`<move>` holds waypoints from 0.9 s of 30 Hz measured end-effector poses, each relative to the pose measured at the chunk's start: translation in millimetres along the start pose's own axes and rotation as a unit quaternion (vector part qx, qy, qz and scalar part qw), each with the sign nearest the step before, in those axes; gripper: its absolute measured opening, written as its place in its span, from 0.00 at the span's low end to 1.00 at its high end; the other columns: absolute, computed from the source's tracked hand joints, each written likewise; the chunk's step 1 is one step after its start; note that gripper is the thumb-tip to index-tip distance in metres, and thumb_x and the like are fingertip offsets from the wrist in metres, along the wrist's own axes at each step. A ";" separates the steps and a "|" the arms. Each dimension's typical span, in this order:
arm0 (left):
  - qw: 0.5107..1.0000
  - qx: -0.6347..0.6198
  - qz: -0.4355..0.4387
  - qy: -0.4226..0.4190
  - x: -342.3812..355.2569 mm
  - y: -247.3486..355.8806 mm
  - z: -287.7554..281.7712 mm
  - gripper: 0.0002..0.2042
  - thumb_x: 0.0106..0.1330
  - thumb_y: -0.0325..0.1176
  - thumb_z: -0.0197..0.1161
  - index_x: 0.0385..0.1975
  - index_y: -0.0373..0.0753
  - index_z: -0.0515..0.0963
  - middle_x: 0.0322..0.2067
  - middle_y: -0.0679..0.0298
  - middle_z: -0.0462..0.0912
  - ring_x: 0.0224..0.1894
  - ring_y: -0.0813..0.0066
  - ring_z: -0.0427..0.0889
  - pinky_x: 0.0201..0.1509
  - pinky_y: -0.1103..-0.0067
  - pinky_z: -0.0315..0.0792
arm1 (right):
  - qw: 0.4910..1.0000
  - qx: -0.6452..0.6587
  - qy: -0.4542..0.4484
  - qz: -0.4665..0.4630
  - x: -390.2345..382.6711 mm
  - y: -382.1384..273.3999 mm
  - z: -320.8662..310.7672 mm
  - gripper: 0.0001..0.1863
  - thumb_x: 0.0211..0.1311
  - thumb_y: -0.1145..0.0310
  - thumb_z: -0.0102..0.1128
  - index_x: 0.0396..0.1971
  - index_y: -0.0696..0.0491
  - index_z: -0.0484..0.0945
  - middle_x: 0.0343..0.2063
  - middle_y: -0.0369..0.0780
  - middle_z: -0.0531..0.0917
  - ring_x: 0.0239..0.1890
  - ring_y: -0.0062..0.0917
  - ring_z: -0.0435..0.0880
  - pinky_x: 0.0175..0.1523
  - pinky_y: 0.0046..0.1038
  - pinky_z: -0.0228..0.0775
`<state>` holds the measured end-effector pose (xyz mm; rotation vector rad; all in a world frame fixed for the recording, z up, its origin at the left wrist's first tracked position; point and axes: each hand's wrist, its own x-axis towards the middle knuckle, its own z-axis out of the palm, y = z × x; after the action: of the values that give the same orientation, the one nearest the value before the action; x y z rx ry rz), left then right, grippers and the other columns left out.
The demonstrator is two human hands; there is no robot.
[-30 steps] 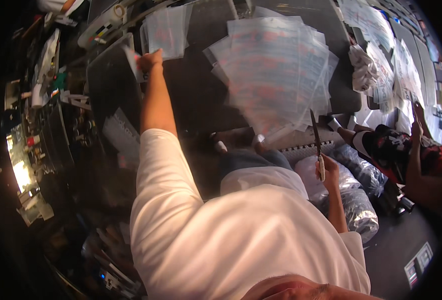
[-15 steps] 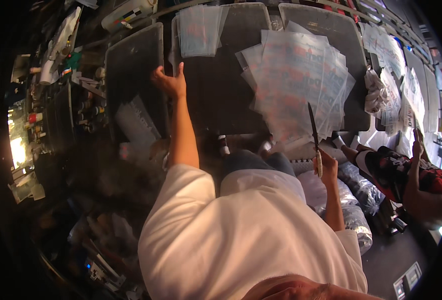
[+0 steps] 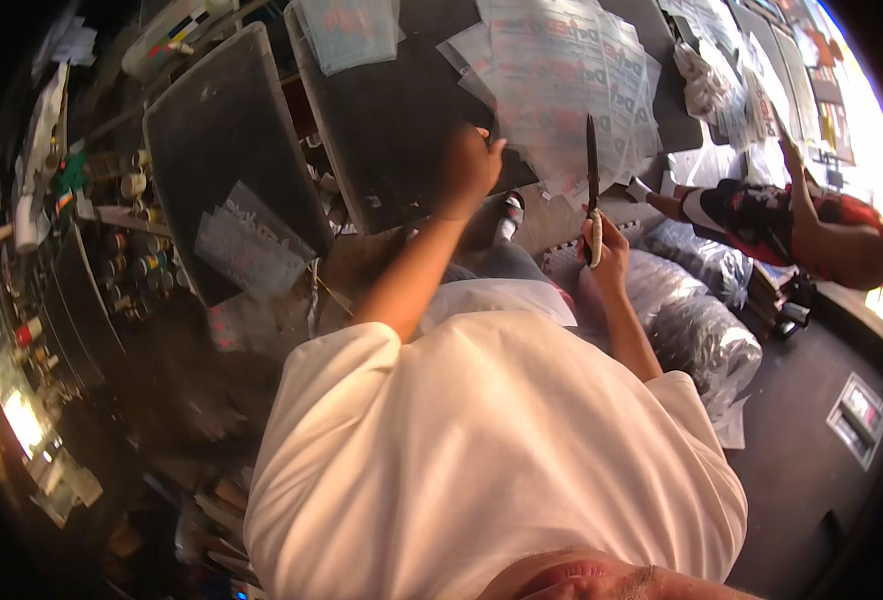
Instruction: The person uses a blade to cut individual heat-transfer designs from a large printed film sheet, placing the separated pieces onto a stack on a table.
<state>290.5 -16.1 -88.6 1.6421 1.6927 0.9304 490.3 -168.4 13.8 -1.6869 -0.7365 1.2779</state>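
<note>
My right hand (image 3: pixel 607 250) grips a knife (image 3: pixel 592 180) with a pale handle, its dark blade pointing up over a fanned heap of clear printed plastic bags (image 3: pixel 572 90). My left hand (image 3: pixel 470 170) reaches over the dark grey tray (image 3: pixel 382 130) to the left edge of that heap, fingers curled; whether it holds a bag is hidden. A smaller stack of the same bags (image 3: pixel 347 28) lies at the tray's far end. My white shirt fills the lower middle of the view.
A second dark tray (image 3: pixel 217 150) with a few clear bags (image 3: pixel 247 250) stands to the left, beside shelves of small bottles (image 3: pixel 127 200). Silvery filled bags (image 3: pixel 702 320) lie at the right. Another person in red and black (image 3: pixel 812 225) sits at the far right.
My left hand has left the far left tray and swung right to the edge of the fanned bags. The right hand keeps the knife upright in the same spot.
</note>
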 end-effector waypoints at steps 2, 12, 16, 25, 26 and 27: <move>0.991 0.079 -0.064 0.084 -3.4 29.8 25.4 0.25 0.46 0.48 0.73 0.39 0.40 0.72 0.40 0.56 0.73 0.48 0.56 0.72 0.47 0.61 0.67 | 0.999 0.030 0.030 0.007 -15.3 10.9 0.2 0.20 0.61 0.71 0.60 0.53 0.58 0.74 0.21 0.31 0.76 0.18 0.11 0.71 0.22 0.15 0.62; 0.962 0.217 -0.151 0.063 15.2 34.2 61.8 0.22 0.48 0.45 0.72 0.36 0.42 0.71 0.37 0.58 0.73 0.43 0.58 0.74 0.42 0.58 0.68 | 0.995 -0.065 0.069 0.033 -71.1 37.5 -53.7 0.23 0.53 0.71 0.68 0.50 0.59 0.77 0.19 0.33 0.79 0.18 0.11 0.73 0.23 0.17 0.64; 0.959 -0.192 -0.181 0.108 24.9 -23.9 25.8 0.13 0.49 0.30 0.71 0.29 0.35 0.72 0.25 0.56 0.79 0.28 0.53 0.80 0.36 0.69 0.74 | 0.985 -0.166 -0.037 0.002 -41.3 23.3 -83.5 0.21 0.53 0.70 0.67 0.49 0.58 0.78 0.27 0.39 0.85 0.27 0.14 0.78 0.33 0.19 0.70; 0.991 -0.025 -0.125 0.038 15.3 -70.8 -126.8 0.10 0.50 0.33 0.70 0.27 0.36 0.79 0.24 0.55 0.82 0.28 0.58 0.82 0.32 0.70 0.72 | 0.944 -0.255 -0.200 -0.059 29.3 19.6 -90.1 0.23 0.54 0.64 0.67 0.50 0.57 0.78 0.17 0.34 0.79 0.21 0.12 0.74 0.28 0.20 0.68; 0.992 0.006 -0.119 0.050 7.7 -58.5 -123.2 0.10 0.50 0.34 0.70 0.27 0.36 0.79 0.25 0.54 0.82 0.30 0.57 0.82 0.32 0.69 0.71 | 0.929 -0.290 -0.212 -0.092 32.4 18.7 -86.3 0.23 0.54 0.63 0.66 0.50 0.56 0.78 0.15 0.33 0.77 0.18 0.12 0.73 0.27 0.21 0.67; 0.991 0.045 -0.052 0.118 5.5 -68.5 -118.3 0.10 0.50 0.35 0.71 0.27 0.37 0.80 0.25 0.54 0.82 0.30 0.58 0.83 0.33 0.68 0.72 | 0.918 -0.307 -0.223 -0.114 35.1 7.8 -71.0 0.23 0.55 0.63 0.66 0.50 0.56 0.78 0.13 0.34 0.75 0.17 0.13 0.72 0.25 0.22 0.66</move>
<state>154.3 -19.2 -75.9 1.5325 1.9847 1.0431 568.1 -162.5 -1.9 -1.7142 -1.7018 1.3580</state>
